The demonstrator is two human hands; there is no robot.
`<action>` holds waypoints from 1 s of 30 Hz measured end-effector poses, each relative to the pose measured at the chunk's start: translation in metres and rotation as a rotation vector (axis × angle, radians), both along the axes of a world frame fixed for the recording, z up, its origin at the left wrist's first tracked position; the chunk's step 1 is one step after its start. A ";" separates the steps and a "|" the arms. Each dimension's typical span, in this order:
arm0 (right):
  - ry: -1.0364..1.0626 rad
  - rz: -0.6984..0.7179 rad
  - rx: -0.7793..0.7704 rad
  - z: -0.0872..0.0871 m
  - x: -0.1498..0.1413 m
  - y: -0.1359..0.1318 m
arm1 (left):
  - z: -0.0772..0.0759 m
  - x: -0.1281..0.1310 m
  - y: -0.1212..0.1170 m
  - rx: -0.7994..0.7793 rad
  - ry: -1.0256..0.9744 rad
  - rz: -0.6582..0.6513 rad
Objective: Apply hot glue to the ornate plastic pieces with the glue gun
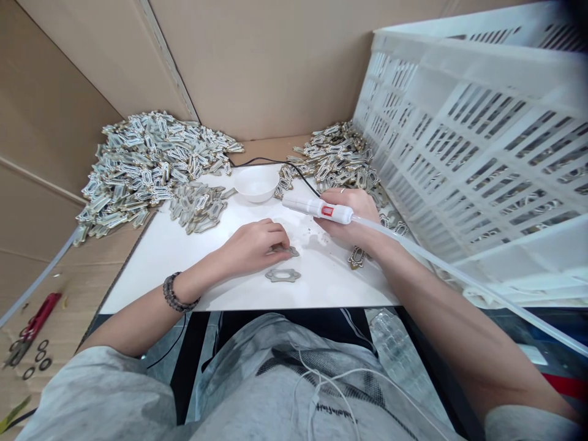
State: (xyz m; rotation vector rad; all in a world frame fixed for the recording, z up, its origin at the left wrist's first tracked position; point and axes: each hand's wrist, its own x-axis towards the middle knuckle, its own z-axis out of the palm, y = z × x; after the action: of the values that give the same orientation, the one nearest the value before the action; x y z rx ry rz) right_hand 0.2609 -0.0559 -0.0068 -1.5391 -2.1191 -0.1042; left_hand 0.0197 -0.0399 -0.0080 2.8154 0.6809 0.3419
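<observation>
My left hand (pixel 257 242) has its fingers closed on a small grey metal frame plate (pixel 294 252) that lies low over the white board (pixel 160 269). Just below it, a second frame plate (pixel 283 275) with a long hexagonal opening rests flat. My right hand (pixel 356 205) is closed around a white pen-like tool (pixel 305 205) with a red-edged button; some of its fingers are hidden. From the tool's end a translucent tube (pixel 441 256) runs over my right forearm. Under my right wrist lies a brass-toned frame plate (pixel 357 257).
A big heap of frame plates (pixel 142 165) lies at the left, with a smaller pile (pixel 199 205) beside it and another heap (pixel 342 153) at the back right. A white bowl (pixel 256 185) sits between. A slotted white crate (pixel 459 122) stands right. Red-handled scissors (pixel 41 315) lie left.
</observation>
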 end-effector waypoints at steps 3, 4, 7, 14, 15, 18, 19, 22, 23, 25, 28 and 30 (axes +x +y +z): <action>-0.008 -0.003 -0.010 0.000 0.000 0.001 | 0.000 -0.002 0.000 -0.017 -0.005 -0.027; -0.010 -0.007 -0.013 0.000 0.000 0.001 | -0.001 -0.002 0.000 -0.031 -0.013 -0.027; -0.009 -0.001 -0.012 0.000 0.000 0.000 | -0.003 -0.003 0.002 -0.096 -0.048 -0.008; 0.032 0.027 -0.005 0.000 0.001 0.000 | -0.008 -0.003 0.007 -0.183 -0.156 0.021; 0.042 0.035 -0.006 0.000 0.001 0.000 | -0.008 -0.002 0.007 -0.171 -0.183 0.046; 0.080 0.068 0.002 -0.001 0.001 0.001 | -0.003 0.000 0.005 -0.182 -0.314 0.199; 0.092 0.076 0.006 -0.001 0.001 0.001 | -0.001 0.001 0.004 -0.229 -0.375 0.257; 0.119 0.089 0.012 -0.001 0.001 0.002 | 0.002 0.004 0.005 -0.496 -0.630 0.400; 0.129 0.089 0.016 -0.001 0.001 0.002 | 0.003 0.004 0.006 -0.589 -0.729 0.438; 0.154 0.090 0.026 0.000 0.001 0.002 | 0.003 0.003 0.009 -0.728 -0.897 0.497; 0.182 0.108 0.028 0.001 0.001 0.001 | 0.003 0.002 0.014 -0.833 -1.023 0.544; 0.182 0.135 0.023 0.001 0.000 0.001 | 0.002 0.002 0.015 -0.875 -1.039 0.560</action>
State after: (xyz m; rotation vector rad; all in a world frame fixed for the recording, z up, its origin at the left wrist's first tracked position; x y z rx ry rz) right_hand 0.2611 -0.0552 -0.0057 -1.3348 -2.0618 0.0568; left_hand 0.0219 -0.0252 -0.0062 1.3095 0.9727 1.1315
